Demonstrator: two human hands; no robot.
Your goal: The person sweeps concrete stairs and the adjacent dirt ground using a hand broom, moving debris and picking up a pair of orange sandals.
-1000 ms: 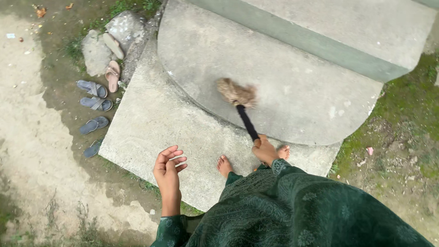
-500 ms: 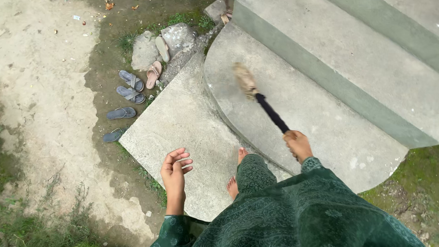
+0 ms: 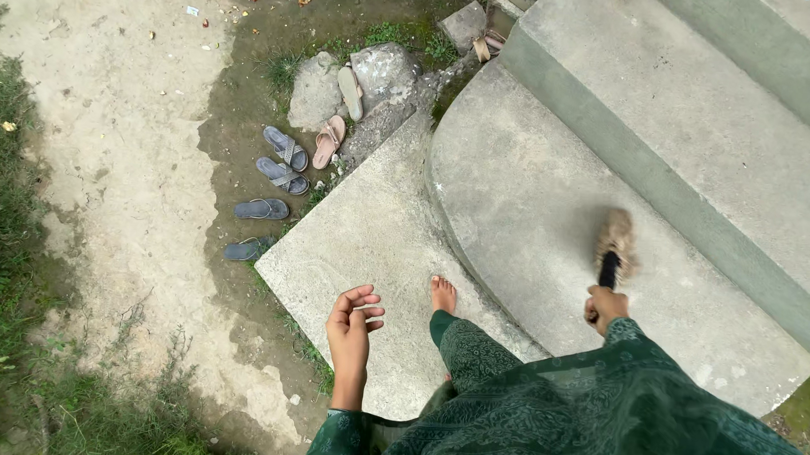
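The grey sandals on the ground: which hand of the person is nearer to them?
Left. The left hand hangs empty over the flat slab, right of the grey sandals. The right hand grips the broom, farther right.

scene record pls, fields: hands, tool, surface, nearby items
right hand: right hand gripping the dark handle of a short broom
left hand: left hand empty, fingers loosely curled, held over the flat slab
tool: broom head blurred, on the rounded concrete step
stance: bare foot on the slab at the step's edge
nearby items: grey sandals and pink sandals on the dirt by rocks
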